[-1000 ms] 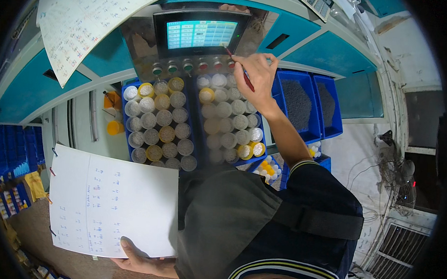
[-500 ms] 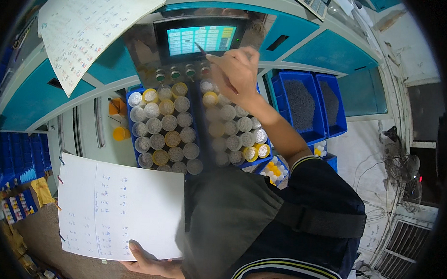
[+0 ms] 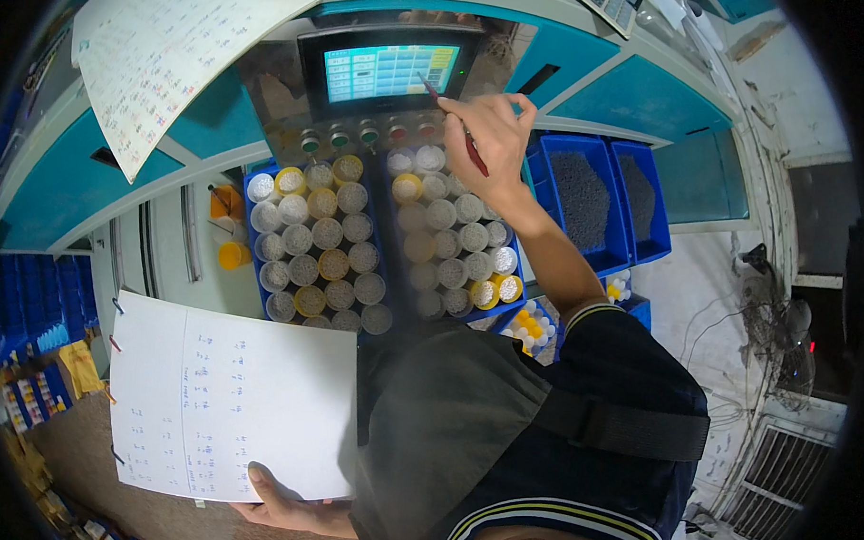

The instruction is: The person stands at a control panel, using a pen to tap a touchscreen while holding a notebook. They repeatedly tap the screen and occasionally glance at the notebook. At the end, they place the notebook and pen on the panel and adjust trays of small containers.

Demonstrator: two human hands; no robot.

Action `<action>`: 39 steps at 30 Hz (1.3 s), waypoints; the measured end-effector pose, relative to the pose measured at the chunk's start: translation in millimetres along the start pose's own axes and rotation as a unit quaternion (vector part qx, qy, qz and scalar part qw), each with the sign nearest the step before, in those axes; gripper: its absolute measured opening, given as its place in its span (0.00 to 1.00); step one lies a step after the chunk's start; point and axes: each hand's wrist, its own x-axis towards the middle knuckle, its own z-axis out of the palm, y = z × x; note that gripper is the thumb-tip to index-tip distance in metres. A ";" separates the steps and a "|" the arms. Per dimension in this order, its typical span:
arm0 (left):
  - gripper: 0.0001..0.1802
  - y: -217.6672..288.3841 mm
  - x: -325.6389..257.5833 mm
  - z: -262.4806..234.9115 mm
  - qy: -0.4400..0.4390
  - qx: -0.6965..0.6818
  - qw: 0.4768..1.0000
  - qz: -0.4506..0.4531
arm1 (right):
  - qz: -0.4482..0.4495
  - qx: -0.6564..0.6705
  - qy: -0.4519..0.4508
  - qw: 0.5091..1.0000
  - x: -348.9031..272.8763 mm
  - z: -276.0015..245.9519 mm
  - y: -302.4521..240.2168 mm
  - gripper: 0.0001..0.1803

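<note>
Place: factory workshop
Control panel [image 3: 385, 117]: touchscreen [image 3: 387, 71] above green and red push buttons [image 3: 368, 134]
Bins [image 3: 601, 264]: blue plastic, holding dark granules [image 3: 579, 201]
Cups [image 3: 328, 234]: packed in rows, filled with pale granules [image 3: 298, 239]

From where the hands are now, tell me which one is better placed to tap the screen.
The right hand, probably: it holds a red pen whose tip is at the screen. The left hand holds the notebook, farther from the screen.
</note>
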 end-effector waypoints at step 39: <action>0.31 -8.3 8.4 -6.0 -0.044 -0.053 0.997 0.021 | -0.053 0.073 -0.030 0.995 13.0 32.7 -22.9 0.11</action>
